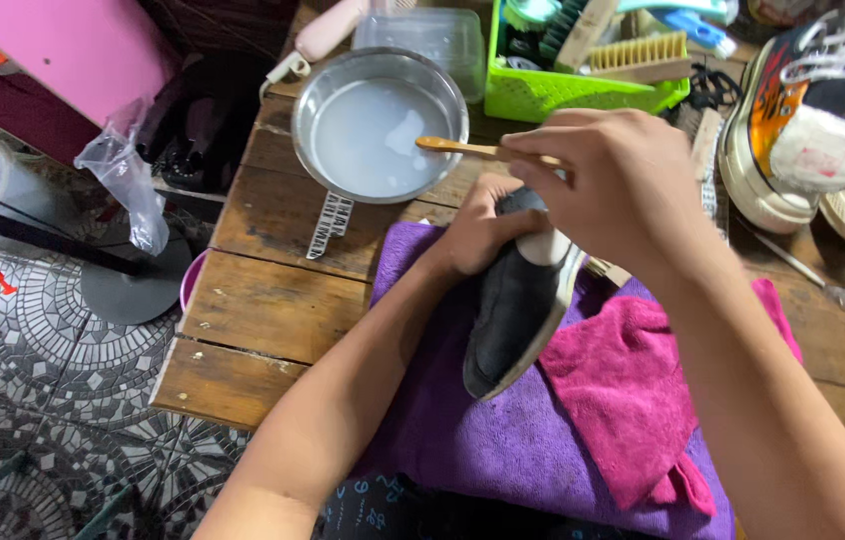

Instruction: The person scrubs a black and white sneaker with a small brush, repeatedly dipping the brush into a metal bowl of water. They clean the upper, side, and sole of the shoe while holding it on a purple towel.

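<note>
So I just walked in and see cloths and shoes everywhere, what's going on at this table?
A person is working on a black shoe over a purple towel on the wooden table. The left hand steadies the shoe, and the right hand holds a wooden-handled brush above it. A metal bowl of cloudy liquid sits just beyond, and a pink cloth lies beside the shoe.

The black shoe [518,300] with its white sole edge lay tilted on the purple towel, toe toward me. I held a thin wooden-handled brush [473,150] over its heel.
</note>
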